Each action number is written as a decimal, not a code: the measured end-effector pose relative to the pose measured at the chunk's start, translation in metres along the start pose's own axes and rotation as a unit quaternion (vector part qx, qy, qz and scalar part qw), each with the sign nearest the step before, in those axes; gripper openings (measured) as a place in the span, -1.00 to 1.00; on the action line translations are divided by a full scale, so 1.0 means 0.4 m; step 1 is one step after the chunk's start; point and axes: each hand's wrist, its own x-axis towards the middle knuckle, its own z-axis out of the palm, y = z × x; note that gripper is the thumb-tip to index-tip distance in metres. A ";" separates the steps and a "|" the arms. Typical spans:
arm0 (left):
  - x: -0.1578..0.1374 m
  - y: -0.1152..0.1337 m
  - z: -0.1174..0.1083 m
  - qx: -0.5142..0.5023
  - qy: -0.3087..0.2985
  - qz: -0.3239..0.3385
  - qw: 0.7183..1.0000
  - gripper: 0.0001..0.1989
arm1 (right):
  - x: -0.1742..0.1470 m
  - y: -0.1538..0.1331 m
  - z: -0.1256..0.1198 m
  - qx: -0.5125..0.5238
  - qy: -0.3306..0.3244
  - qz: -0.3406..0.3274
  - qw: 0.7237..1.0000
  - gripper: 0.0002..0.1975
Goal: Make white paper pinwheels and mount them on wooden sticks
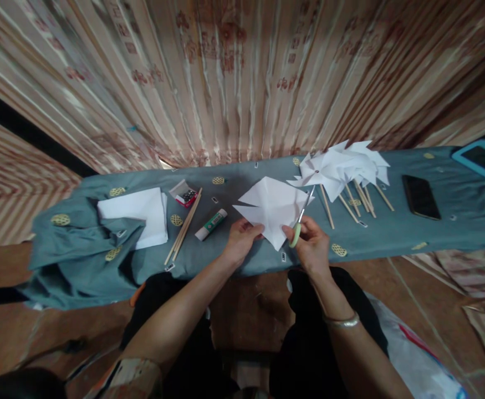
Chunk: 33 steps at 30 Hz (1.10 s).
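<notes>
The left hand [241, 239] pinches creased, pointed white paper [272, 206]; the right hand [314, 246] curls its grip round shiny metal scissors [304, 210]; spiky pinwheels [344, 166] lie right.

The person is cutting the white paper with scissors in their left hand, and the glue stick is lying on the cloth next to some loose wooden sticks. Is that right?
Not quite: the head view shows the scissors in the right hand. The glue stick does lie on the cloth next to loose wooden sticks.
</notes>
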 end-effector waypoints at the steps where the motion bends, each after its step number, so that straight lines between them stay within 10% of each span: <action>1: 0.001 0.000 0.000 -0.009 0.006 -0.002 1.000 -0.74 | 0.000 -0.003 0.002 0.007 0.001 -0.006 1.000 -0.62; 11: -0.018 0.028 0.004 -0.070 0.008 -0.030 0.997 -0.55 | -0.003 -0.035 0.021 0.073 -0.008 0.037 0.997 -0.63; 33: -0.101 0.170 -0.122 -0.026 0.171 0.222 0.960 -0.44 | -0.039 -0.106 0.174 0.109 -0.191 0.048 0.974 -0.42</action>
